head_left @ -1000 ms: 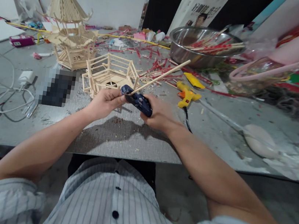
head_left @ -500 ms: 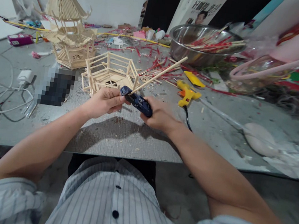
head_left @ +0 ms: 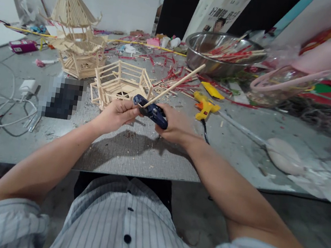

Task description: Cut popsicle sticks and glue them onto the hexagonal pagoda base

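My right hand is wrapped round a dark blue hand tool, whose head points left. A long pale wooden stick rises from the tool's head toward the upper right. The fingers of my left hand pinch together at the stick's lower end, beside the tool's head; that end is mostly hidden. Just behind my hands sits an open hexagonal frame of wooden sticks. A pagoda-shaped stick model with a pointed roof stands farther back on the left.
On the grey table, a yellow glue gun lies right of my hands. Behind it stand a metal bowl of sticks and scattered red pieces. White cables and a pixelated dark object are at the left.
The whole view has shifted slightly. My hands keep the same hold on the tool and the stick, with the stick at nearly the same slant.
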The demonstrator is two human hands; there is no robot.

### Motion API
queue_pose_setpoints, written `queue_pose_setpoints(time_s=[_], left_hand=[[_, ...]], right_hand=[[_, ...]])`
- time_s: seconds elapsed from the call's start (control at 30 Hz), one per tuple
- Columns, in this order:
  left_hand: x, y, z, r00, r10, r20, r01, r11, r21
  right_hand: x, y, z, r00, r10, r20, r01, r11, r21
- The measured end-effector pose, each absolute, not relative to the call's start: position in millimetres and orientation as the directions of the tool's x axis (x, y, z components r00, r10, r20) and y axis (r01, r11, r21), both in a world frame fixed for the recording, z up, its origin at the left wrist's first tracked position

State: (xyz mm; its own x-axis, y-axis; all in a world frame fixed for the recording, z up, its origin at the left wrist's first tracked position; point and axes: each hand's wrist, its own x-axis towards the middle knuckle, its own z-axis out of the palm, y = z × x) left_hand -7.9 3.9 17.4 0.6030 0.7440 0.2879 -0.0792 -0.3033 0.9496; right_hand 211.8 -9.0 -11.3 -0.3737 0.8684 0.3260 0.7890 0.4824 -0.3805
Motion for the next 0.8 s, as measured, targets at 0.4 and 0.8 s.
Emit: queue_pose_setpoints(time_s=[0.4, 0.8], left_hand=[[-5.2, -2.9, 23.1, 0.634, 0.763, 0.127, -0.242, 0.04, 0.969], [1.1, -4.5, 10.4, 0.587, 0.808, 0.051, 0.113, -0.144, 0.983]], right_hand=[[225.5, -0.4, -10.0, -0.319, 0.809, 0.493, 0.822, 0.495, -0.281], [221.7, 11.1, -16.5, 0.165, 0.935, 0.312, 0.004, 0.316, -0.949]])
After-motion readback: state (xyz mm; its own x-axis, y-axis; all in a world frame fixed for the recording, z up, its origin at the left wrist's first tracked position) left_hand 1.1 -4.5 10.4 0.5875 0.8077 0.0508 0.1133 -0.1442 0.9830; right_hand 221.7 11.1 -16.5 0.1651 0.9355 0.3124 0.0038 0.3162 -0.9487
